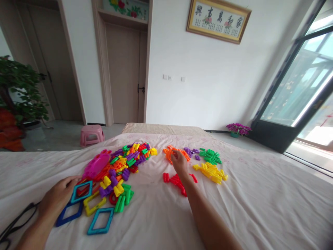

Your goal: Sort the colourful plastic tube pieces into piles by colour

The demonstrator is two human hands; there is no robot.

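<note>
My left hand rests at the left edge of a mixed pile of plastic building pieces, fingers stretched out beside a light blue square frame. Its fingertips are partly hidden near red pieces. Over a small heap of orange pieces is my right hand, its thumb and fingers bent together; what lies between them is too small to tell. Close by lie separate heaps of red pieces, yellow pieces, green pieces and purple pieces.
A magenta plastic piece lies against the pile's left side. Nearer me are a yellow frame, a dark blue frame and another light blue frame. A black strap lies far left. Wrinkled pale cloth covers the surface.
</note>
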